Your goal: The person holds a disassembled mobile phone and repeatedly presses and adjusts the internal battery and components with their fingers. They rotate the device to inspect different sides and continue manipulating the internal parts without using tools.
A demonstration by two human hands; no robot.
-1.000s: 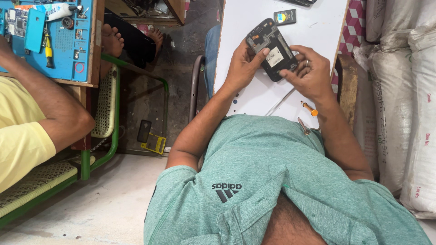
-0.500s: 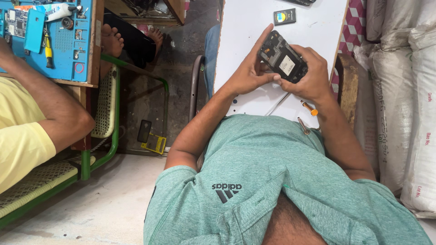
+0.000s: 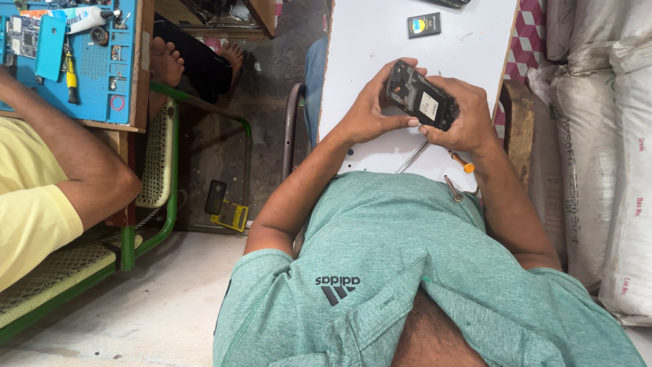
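Both my hands hold a black opened phone [image 3: 421, 97] with its back cover off, a white label showing inside. My left hand [image 3: 370, 109] grips its left end, thumb pressed along the lower edge. My right hand [image 3: 465, 115] wraps the right end. They hover over a white table [image 3: 380, 41]. A small dark battery [image 3: 424, 25] lies on the table beyond the phone. Metal tweezers [image 3: 412, 157] and an orange-handled screwdriver [image 3: 463, 162] lie under my hands near the table's front edge.
Another person in a yellow shirt [image 3: 27, 211] sits at the left at a blue work mat [image 3: 75, 61] with tools. A green metal bench [image 3: 146, 204], bare feet [image 3: 166, 61], a phone on the floor [image 3: 216, 197] and white sacks [image 3: 611, 149] at right surround me.
The phone has turned in my hands and come lower and slightly right, closer to my body. My left thumb now lies along its lower edge.
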